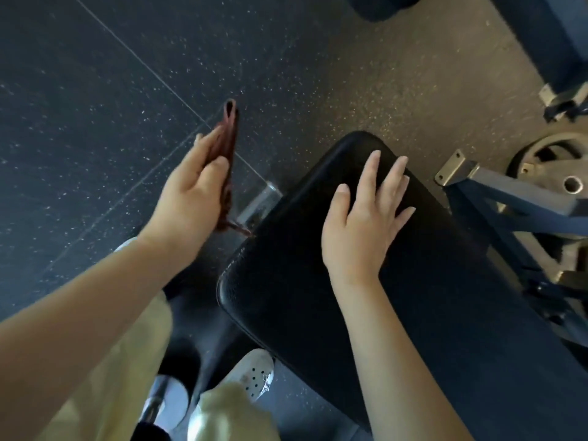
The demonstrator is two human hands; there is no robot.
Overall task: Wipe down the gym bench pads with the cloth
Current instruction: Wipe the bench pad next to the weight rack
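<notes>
Beside the black pad [286, 297], pinching a folded dark-red cloth [229, 132] in the left hand [187, 202]. Resting the right hand [359, 218] flat on the pad, fingers spread.

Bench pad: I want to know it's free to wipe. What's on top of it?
Only the right hand rests flat on the bench pad, fingers spread; the surface beneath it is covered. The left hand holds the cloth beside the pad.

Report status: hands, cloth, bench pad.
Left hand pinches dark red cloth, held beside the pad. Right hand flat on bench pad. Only that hand on the pad.
</notes>
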